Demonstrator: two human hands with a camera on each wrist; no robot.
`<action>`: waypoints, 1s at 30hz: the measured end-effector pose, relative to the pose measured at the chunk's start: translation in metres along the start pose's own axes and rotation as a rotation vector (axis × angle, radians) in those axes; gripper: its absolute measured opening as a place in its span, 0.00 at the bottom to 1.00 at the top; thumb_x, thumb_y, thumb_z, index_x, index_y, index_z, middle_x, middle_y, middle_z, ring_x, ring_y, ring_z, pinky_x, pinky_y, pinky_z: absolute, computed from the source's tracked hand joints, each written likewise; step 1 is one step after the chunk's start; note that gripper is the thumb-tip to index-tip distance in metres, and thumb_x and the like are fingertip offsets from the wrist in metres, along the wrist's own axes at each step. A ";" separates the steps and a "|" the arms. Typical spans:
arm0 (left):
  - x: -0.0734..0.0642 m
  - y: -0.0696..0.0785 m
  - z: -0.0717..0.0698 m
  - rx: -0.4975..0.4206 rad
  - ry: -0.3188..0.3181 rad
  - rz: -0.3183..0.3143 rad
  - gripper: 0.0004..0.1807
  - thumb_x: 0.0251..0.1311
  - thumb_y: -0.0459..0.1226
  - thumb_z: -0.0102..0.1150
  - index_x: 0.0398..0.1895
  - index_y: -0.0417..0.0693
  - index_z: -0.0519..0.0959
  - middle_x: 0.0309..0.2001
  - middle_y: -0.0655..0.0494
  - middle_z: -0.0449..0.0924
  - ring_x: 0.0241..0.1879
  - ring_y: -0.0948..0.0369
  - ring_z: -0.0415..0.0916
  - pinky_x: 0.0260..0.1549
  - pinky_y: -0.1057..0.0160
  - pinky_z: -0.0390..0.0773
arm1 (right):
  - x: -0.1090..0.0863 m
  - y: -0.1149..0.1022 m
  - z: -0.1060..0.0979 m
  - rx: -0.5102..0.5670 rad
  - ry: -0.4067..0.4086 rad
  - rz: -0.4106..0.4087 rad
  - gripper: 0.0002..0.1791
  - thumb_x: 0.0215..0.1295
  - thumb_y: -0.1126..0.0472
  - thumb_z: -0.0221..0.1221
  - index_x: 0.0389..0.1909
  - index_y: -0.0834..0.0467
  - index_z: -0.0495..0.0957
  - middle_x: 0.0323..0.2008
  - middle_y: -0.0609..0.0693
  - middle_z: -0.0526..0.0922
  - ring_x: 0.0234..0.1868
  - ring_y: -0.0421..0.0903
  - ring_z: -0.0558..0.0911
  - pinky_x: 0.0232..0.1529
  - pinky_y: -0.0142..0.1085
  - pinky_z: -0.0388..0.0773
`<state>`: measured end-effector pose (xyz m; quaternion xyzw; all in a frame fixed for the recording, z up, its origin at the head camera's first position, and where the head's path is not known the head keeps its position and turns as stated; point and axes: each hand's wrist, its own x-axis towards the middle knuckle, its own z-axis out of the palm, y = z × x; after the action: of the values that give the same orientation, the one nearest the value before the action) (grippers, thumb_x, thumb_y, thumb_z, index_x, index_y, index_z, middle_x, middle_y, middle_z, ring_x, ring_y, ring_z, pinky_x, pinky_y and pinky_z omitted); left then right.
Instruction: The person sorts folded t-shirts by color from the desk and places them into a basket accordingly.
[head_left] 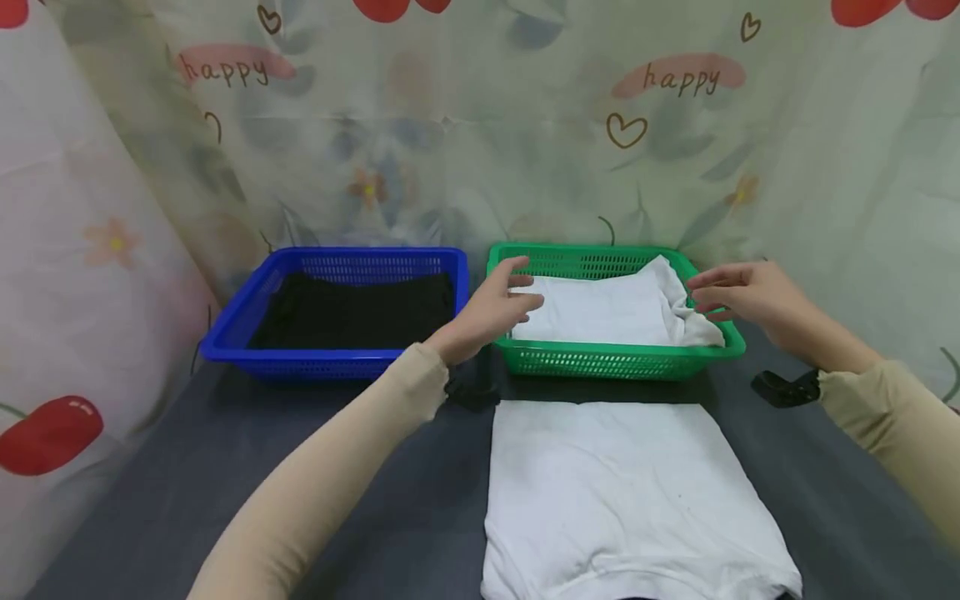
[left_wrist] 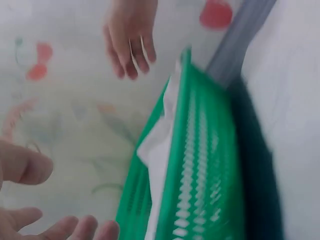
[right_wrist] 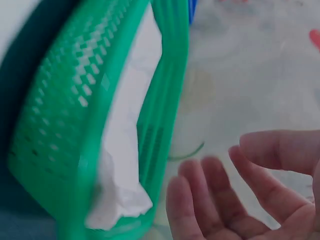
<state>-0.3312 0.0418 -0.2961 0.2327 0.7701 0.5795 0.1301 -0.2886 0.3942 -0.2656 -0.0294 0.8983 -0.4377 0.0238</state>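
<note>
My left hand (head_left: 495,310) is over the left end of the green basket (head_left: 600,360), its fingers spread and holding nothing. At the basket's right end hovers my right hand (head_left: 750,300), fingers loosely bent, with nothing in them. Inside the green basket lies a folded white garment (head_left: 600,308), its right end bunched up against the rim. In the right wrist view, the fingers (right_wrist: 220,195) of the right hand show relaxed and apart from the cloth. A second white garment (head_left: 622,492), folded flat with its neckline toward me, lies on the table in front of the basket.
A blue basket (head_left: 337,357) holding folded black cloth (head_left: 360,312) stands left of the green one. Both baskets are on a dark grey tabletop (head_left: 405,500). A patterned curtain (head_left: 465,125) hangs close behind them. Each wrist carries a black strap.
</note>
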 end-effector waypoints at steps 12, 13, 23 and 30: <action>-0.103 -0.033 0.007 -0.064 -0.068 0.001 0.32 0.71 0.36 0.53 0.76 0.56 0.56 0.66 0.49 0.67 0.61 0.54 0.70 0.53 0.53 0.75 | -0.071 0.039 0.012 0.098 -0.299 0.027 0.23 0.73 0.58 0.57 0.62 0.67 0.72 0.55 0.57 0.79 0.51 0.49 0.81 0.49 0.40 0.79; -0.107 -0.038 0.007 -0.064 -0.064 -0.020 0.32 0.71 0.37 0.54 0.76 0.56 0.57 0.66 0.49 0.66 0.62 0.53 0.69 0.54 0.53 0.74 | -0.073 0.045 0.011 0.096 -0.320 0.034 0.23 0.73 0.58 0.57 0.62 0.67 0.72 0.56 0.58 0.78 0.52 0.48 0.81 0.49 0.40 0.79; -0.135 -0.079 0.015 -0.142 -0.115 -0.168 0.35 0.69 0.35 0.56 0.76 0.60 0.58 0.69 0.37 0.59 0.59 0.48 0.71 0.54 0.46 0.73 | -0.089 0.105 0.022 0.105 -0.435 0.186 0.25 0.73 0.58 0.56 0.64 0.69 0.71 0.60 0.66 0.74 0.55 0.55 0.79 0.50 0.52 0.77; -0.141 -0.089 0.021 -0.295 -0.124 -0.254 0.37 0.69 0.35 0.57 0.78 0.58 0.53 0.69 0.36 0.58 0.63 0.47 0.67 0.54 0.50 0.75 | -0.095 0.121 0.029 0.282 -0.486 0.245 0.24 0.75 0.59 0.53 0.68 0.63 0.70 0.65 0.62 0.68 0.54 0.46 0.78 0.52 0.46 0.77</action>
<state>-0.2191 -0.0323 -0.3972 0.1471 0.6905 0.6496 0.2820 -0.1956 0.4530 -0.3775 -0.0213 0.7936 -0.5320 0.2945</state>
